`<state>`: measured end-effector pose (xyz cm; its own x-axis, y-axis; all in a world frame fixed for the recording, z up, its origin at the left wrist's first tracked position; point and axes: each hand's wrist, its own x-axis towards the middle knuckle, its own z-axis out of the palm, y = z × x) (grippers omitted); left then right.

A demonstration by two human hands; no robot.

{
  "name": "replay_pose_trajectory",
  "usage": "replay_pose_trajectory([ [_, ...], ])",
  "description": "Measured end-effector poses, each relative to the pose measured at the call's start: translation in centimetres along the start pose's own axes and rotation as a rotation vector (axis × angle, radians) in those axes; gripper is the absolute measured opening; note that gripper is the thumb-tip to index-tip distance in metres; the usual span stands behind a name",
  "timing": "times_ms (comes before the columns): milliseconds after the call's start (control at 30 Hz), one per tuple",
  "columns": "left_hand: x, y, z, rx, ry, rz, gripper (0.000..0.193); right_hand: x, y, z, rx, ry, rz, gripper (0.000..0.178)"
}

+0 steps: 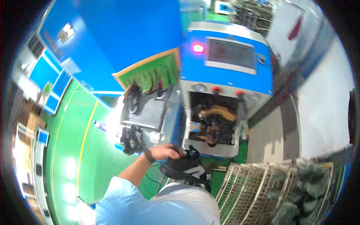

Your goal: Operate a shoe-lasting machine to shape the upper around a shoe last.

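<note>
My left hand (164, 152) reaches in from a light blue sleeve, its fingers closed at the top of a dark shoe (180, 165) with grey-white patches. The shoe is held in front of my body, short of the blue machine, and is blurred. More than one shoe may be there; I cannot tell. My right hand does not show. To the left of my hand, a pair of black shoes (131, 140) sits at the near end of a conveyor (147, 114). Farther along, more dark shoes (133, 102) stand by a green strip curtain (150, 77).
A blue and white machine (239, 80) with a screen, a lit red lamp (198, 48) and red knobs stands ahead; its dark opening holds a brownish mechanism (217, 123). At lower right is a wire rack (247, 189) with dark grey shoe-shaped pieces (311, 183). Green floor (90, 150) lies left.
</note>
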<state>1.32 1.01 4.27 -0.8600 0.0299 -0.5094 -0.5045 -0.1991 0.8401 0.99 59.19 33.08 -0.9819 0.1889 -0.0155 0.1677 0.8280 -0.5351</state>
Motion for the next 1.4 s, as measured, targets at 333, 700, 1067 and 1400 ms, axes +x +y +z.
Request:
replay_pose_trajectory([
  [333,-3.4,-13.5,-11.9,0.736,1.014,-0.065,0.039,9.6,-15.2,26.2,0.621,-0.489,-0.308,0.049],
  [700,-5.7,-8.7,-21.4,0.534,1.148,-0.343,0.048,11.6,-46.0,47.5,-0.032,0.143,-1.365,0.049],
  [1067,8.2,-13.9,-52.8,0.23,1.559,-0.203,0.102,13.2,-45.5,52.0,-0.169,0.439,-1.418,0.04],
  [1400,11.7,-11.4,-49.4,0.057,1.546,-0.319,0.067,13.2,-46.1,52.1,-0.181,0.466,-1.459,0.043],
])
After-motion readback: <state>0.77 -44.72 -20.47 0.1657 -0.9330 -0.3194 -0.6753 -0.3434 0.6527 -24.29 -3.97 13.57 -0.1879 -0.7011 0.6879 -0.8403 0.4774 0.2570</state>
